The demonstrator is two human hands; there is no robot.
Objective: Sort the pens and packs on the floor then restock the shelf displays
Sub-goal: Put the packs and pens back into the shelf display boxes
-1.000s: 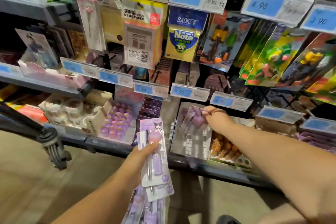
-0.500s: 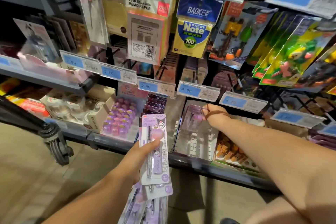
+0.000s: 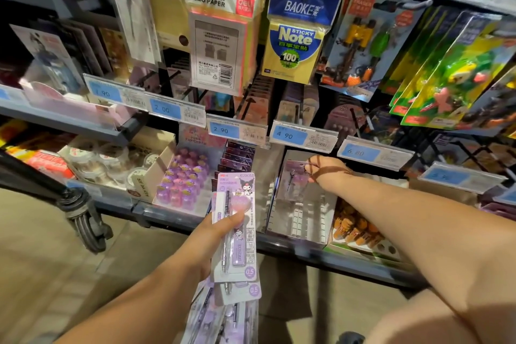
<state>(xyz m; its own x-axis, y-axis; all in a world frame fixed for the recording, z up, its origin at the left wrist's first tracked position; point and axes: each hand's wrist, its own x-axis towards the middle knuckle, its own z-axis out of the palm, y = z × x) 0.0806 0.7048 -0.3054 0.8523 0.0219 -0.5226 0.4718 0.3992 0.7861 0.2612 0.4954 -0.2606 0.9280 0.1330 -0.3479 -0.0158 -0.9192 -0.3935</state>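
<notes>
My left hand grips a stack of purple Kuromi pen packs, the thumb pressed on the front pack. More of these packs hang below that hand. My right hand reaches into the clear display box on the bottom shelf. It pinches one purple pen pack by its top edge and holds it upright inside the box, under the 4.90 price tag.
A box of purple erasers and dark card packs stand left of the display box, orange items to its right. Memo paper and sticky notes hang above. A trolley wheel stands on the floor at left.
The view has moved closer to the shelf. My right hand has pushed the single pack a little deeper into the display box. My left hand keeps its stack in place.
</notes>
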